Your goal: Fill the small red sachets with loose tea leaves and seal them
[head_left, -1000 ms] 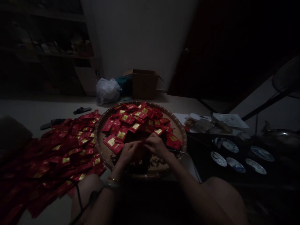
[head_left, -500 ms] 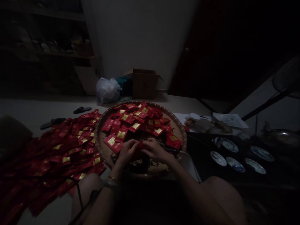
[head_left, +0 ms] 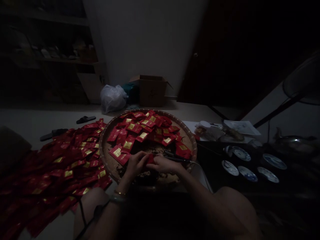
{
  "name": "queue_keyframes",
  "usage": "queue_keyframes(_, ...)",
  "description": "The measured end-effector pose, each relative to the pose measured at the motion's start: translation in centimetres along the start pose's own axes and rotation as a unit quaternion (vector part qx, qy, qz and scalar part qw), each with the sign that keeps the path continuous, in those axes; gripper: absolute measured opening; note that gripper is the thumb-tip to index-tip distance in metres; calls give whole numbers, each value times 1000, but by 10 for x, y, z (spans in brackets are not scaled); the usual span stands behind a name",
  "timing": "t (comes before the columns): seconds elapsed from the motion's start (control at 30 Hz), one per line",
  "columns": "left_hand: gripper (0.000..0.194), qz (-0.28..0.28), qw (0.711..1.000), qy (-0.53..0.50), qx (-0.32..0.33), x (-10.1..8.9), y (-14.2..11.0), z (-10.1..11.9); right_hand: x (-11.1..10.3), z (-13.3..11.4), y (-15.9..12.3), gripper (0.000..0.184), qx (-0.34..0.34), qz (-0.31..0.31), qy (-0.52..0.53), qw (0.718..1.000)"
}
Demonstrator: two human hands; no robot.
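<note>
Round brown woven tray (head_left: 108,155) lies near, with gold-labelled red packets (head_left: 127,145). Left hand (head_left: 136,164) and right hand (head_left: 164,164) pinch small red packet (head_left: 150,160) between fingertips, probably for firm control.

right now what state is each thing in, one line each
left hand: closed on the red packet
right hand: closed on the red packet
red packet: held between both hands
woven tray: partly covered with packets
corded tool: in the tray; on or off unclear
cardboard box: flaps open
white plastic bag: bulging
</note>
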State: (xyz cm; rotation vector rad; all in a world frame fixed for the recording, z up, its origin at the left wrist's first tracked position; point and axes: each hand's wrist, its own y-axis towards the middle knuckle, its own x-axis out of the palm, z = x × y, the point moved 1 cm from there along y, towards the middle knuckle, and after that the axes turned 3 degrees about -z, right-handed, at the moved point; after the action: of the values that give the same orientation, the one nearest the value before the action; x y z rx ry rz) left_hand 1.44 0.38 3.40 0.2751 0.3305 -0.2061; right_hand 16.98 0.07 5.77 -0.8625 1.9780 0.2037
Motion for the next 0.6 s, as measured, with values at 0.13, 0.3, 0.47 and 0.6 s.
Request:
queue_keyframes(0.13,29,-24,992,-117,-31,-1,4,-2,0,7,-5,35,7,-26,-36,999)
queue_keyframes(0.3,41,-128,983,-114,-64,4,3,-5,-4,3,-3,24,-80,3,-39,996)
queue_keyframes(0.47,42,-150,983,-67,-81,9,3,-8,-7,-1,2,27,-90,-20,-12,996)
queue_keyframes(0.6,36,-122,987,-59,-87,9,7,-10,-9,0,8,27,-85,-51,-12,995)
